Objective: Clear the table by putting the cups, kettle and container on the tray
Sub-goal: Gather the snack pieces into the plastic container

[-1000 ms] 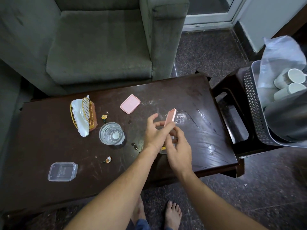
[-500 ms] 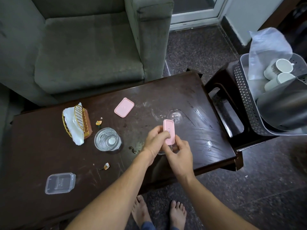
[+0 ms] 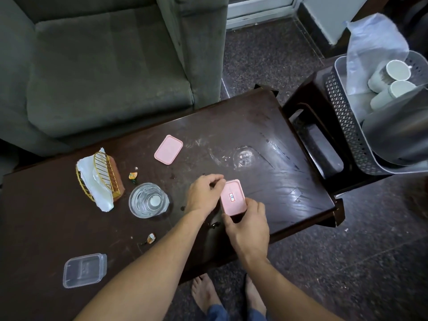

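Note:
A small container with a pink lid (image 3: pixel 232 200) sits on the dark wooden table (image 3: pixel 266 126), near its front edge. My right hand (image 3: pixel 247 225) grips the container from the near side, thumb on the lid's corner. My left hand (image 3: pixel 203 194) has its fingertips curled at the lid's far left edge. The container's body is mostly hidden by my hands. A second pink lid (image 3: pixel 168 149) lies loose farther back. A clear lidless container (image 3: pixel 84 269) stands at the front left. On a stool to the right, the grey perforated tray (image 3: pixel 342 126) holds two white cups (image 3: pixel 391 82) and a metal kettle (image 3: pixel 400 133).
A glass tumbler (image 3: pixel 148 202) stands left of my hands. A gold wire napkin holder (image 3: pixel 102 179) with tissue lies at the left. Sweet wrappers (image 3: pixel 133 176) are scattered around. A grey armchair (image 3: pixel 104 66) stands behind the table. A plastic bag (image 3: pixel 375 42) rises from the tray.
The pink lid was upright in my left hand; it now lies flat on the container. Both hands have come down onto it. The camera has tilted right and down.

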`<state>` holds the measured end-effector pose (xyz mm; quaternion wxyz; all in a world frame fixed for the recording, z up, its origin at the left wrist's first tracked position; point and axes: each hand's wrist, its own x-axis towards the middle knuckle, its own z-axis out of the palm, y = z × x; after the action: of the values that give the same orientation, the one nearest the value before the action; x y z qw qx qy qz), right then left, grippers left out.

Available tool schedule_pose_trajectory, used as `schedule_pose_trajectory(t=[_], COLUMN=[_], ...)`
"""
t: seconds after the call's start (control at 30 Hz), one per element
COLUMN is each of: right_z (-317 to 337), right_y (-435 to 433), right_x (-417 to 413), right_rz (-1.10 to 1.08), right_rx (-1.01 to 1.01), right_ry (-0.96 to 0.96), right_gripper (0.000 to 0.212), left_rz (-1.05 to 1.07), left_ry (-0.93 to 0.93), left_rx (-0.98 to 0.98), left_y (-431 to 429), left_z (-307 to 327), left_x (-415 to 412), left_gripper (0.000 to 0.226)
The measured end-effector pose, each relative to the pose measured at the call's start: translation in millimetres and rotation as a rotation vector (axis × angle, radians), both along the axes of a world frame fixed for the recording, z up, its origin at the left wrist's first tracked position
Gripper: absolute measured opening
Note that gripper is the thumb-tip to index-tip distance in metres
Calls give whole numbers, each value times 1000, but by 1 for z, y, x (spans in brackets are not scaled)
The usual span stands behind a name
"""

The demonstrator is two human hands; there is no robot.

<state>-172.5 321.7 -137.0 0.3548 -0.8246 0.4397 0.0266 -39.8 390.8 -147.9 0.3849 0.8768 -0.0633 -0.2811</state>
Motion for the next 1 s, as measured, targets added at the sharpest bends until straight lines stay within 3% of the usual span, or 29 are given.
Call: schedule_pose_trajectory(t=[0.2,0.9,1.0], right_z=[1,15,12], right_y=[4,6,9], right_x=[5,19,22], right_rz=[9,-14,-29], right_rx=[-88,-45,-50], right_ry=[58,230,240], right_gripper=[58,56,67], left_rz=[-47,-29,-33], left_ry=[-39,72,76], left_rx=[13,28,28], left_y=[1,-2,-1], left_z=[-7,-8,-8], left_x=[3,16,17], left_gripper=[22,12,12])
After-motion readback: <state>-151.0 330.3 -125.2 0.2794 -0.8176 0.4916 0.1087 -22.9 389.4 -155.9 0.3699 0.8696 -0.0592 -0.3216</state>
